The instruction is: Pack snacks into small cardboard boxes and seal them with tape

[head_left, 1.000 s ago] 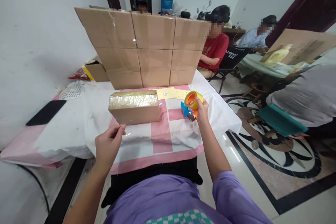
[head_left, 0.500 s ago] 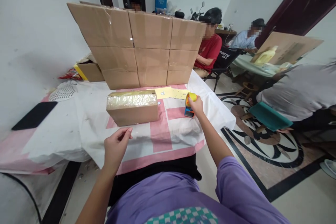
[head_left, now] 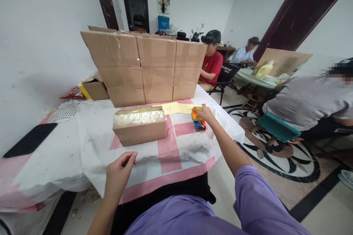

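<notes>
My right hand (head_left: 206, 113) grips a tape dispenser (head_left: 199, 125) by its yellow roll. The dispenser's blue and orange base is at the table, right of the cardboard box (head_left: 140, 129). That closed box lies in front of me with shiny clear tape along its top. My left hand (head_left: 121, 167) hovers in front of the box's near side, not touching it. Its fingers are curled with the tips pressed together, and nothing shows in them. Behind the box are flat yellow sheets (head_left: 176, 108) with small marks on them.
Stacked cardboard boxes (head_left: 157, 77) form a wall at the table's back. At the left lie a black flat pad (head_left: 30, 139), a white perforated piece (head_left: 64, 113) and an open carton (head_left: 97, 90). Several people sit beyond and to the right, near another table (head_left: 248, 76).
My view has tilted up, so the table sits lower in the picture. The tape dispenser has turned a little in my right hand. My left hand stays in front of the box.
</notes>
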`<move>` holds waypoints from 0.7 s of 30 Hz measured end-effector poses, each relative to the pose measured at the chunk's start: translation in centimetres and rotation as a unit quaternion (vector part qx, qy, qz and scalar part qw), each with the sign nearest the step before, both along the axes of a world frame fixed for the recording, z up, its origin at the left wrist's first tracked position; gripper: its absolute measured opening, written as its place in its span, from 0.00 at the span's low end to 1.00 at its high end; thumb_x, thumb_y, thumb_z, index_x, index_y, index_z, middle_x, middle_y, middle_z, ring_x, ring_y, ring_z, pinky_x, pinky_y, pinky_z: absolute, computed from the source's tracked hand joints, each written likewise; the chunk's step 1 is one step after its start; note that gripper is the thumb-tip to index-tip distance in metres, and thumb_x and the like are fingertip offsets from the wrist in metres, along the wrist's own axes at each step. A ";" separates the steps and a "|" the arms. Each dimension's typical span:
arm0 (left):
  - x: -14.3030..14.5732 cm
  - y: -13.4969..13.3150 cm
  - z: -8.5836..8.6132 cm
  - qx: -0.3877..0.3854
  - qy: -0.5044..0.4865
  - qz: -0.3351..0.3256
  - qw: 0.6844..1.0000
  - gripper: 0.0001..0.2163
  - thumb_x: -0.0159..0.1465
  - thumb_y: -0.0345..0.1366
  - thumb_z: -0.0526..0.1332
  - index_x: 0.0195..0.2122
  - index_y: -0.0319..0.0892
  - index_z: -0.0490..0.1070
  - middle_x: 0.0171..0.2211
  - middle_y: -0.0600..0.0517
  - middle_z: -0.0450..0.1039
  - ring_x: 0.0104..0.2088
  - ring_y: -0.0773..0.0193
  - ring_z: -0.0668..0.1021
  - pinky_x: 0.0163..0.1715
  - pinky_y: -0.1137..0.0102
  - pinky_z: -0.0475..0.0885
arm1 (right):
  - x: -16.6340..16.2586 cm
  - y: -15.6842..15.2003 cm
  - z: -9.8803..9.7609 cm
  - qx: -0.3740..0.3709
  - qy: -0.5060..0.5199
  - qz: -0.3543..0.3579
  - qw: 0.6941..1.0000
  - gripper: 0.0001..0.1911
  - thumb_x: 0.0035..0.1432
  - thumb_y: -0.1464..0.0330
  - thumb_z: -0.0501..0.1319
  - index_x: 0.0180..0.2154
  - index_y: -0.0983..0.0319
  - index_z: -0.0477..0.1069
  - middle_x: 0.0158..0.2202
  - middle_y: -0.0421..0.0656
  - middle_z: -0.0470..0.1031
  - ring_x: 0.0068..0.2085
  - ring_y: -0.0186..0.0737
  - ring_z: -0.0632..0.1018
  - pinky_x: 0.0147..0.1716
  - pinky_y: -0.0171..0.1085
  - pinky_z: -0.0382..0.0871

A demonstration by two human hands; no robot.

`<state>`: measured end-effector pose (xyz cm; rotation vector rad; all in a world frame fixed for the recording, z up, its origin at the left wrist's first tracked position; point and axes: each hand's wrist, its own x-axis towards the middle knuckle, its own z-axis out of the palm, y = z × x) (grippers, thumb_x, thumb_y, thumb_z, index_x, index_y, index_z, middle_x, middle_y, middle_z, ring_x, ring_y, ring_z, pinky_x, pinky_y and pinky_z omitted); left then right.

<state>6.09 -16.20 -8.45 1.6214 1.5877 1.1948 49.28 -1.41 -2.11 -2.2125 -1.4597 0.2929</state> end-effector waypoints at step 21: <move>-1.4 -1.4 -0.8 -0.032 -0.002 0.010 0.999 0.18 0.61 0.54 0.62 0.31 0.44 0.78 0.23 0.55 0.73 0.23 0.65 0.72 0.25 0.73 0.66 | 2.2 0.9 -1.0 0.046 0.135 0.002 0.990 0.20 0.56 0.52 0.68 0.36 0.64 0.74 0.32 0.45 0.78 0.33 0.39 0.75 0.29 0.33 0.62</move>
